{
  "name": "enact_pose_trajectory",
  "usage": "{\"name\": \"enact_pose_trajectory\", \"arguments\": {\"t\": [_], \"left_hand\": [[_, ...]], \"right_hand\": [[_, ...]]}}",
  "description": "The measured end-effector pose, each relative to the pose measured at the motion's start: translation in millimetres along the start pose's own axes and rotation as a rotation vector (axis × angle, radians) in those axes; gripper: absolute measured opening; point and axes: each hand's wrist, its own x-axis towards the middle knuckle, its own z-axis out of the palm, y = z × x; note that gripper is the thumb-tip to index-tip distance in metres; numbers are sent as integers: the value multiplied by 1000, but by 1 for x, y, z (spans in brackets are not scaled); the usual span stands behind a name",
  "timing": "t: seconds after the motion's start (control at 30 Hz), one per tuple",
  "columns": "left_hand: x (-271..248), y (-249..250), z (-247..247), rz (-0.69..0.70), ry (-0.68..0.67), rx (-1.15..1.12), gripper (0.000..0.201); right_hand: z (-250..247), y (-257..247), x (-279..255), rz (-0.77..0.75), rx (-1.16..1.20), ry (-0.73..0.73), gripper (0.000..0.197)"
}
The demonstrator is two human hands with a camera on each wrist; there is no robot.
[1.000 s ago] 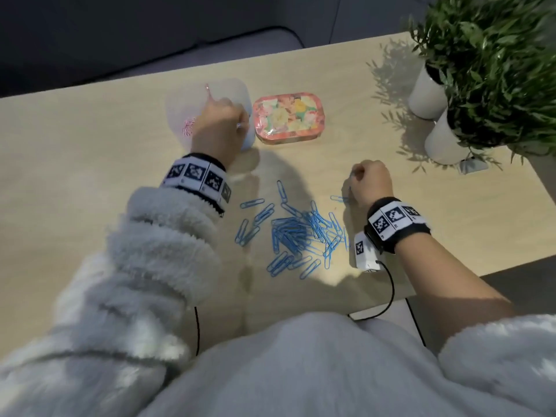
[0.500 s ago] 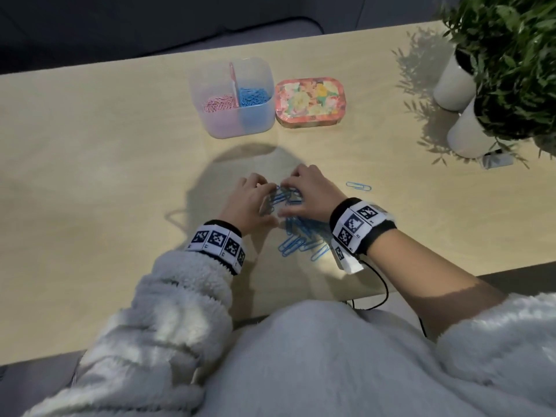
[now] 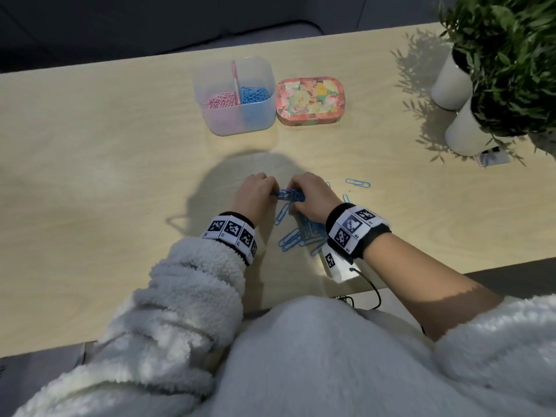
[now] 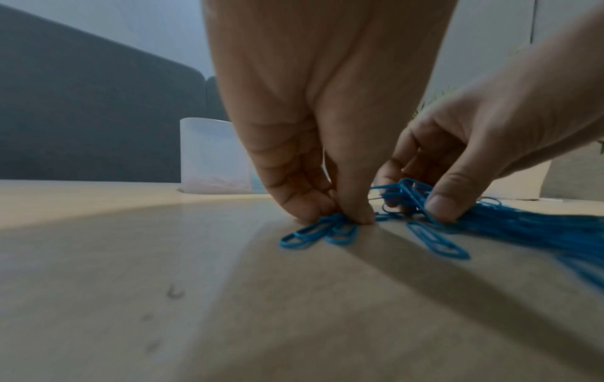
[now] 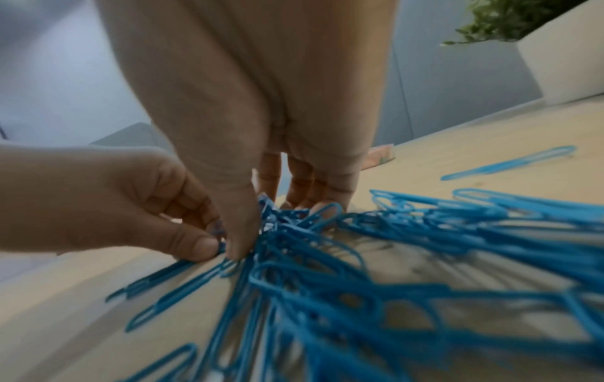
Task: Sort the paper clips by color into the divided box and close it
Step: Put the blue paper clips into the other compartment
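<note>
A pile of blue paper clips [image 3: 304, 233] lies on the wooden table near its front edge. My left hand [image 3: 255, 192] pinches a few blue clips [image 4: 320, 231] against the table. My right hand [image 3: 310, 195] curls its fingers round a bunch of blue clips [image 5: 294, 224] at the top of the pile. The two hands nearly touch. The translucent divided box [image 3: 237, 115] stands open farther back, pink clips [image 3: 219, 100] in its left compartment, blue clips [image 3: 255, 94] in its right. One loose blue clip [image 3: 357, 183] lies to the right.
A floral tin lid [image 3: 310, 100] lies right of the box. Two white pots with green plants [image 3: 469, 127] stand at the far right, a small card [image 3: 493, 158] in front of them. A cable hangs off the table's front edge.
My left hand came back from the box to the clip pile. My right hand slid left onto the pile. Both now gather blue clips, closer together than half a second ago.
</note>
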Motion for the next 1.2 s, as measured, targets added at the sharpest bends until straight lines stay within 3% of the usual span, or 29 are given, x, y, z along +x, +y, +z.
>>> {"name": "enact_pose_trajectory", "arguments": {"t": [0.13, 0.27, 0.43, 0.53, 0.7, 0.87, 0.97, 1.03, 1.1, 1.2], "left_hand": [[1, -4, -4, -64, -27, -39, 18], [3, -7, -6, -44, -58, 1, 17], [3, -6, -4, -22, -57, 49, 15], [7, -8, -4, -40, -90, 60, 18], [10, -6, 3, -37, -115, 127, 19], [6, -12, 3, -36, -64, 29, 16], [5, -13, -7, -51, -9, -51, 15], [8, -12, -21, -49, 74, -109, 14], [16, -12, -38, -30, 174, -168, 12], [40, -9, -69, -37, 325, -250, 13]], "right_hand": [[-10, 5, 9, 27, 86, 19, 17], [-26, 9, 14, 31, 131, 11, 16], [-56, -6, 26, 66, 449, 58, 7], [-82, -25, 47, 87, 554, 63, 22], [-115, -58, 97, 124, 633, 183, 26], [-134, -90, 146, 95, 474, 275, 26], [-129, -103, 162, 78, 325, 320, 6], [-122, -104, 167, 87, 216, 273, 20], [-117, -104, 167, 83, 132, 176, 21], [-120, -100, 158, 72, 202, 159, 23]]}}
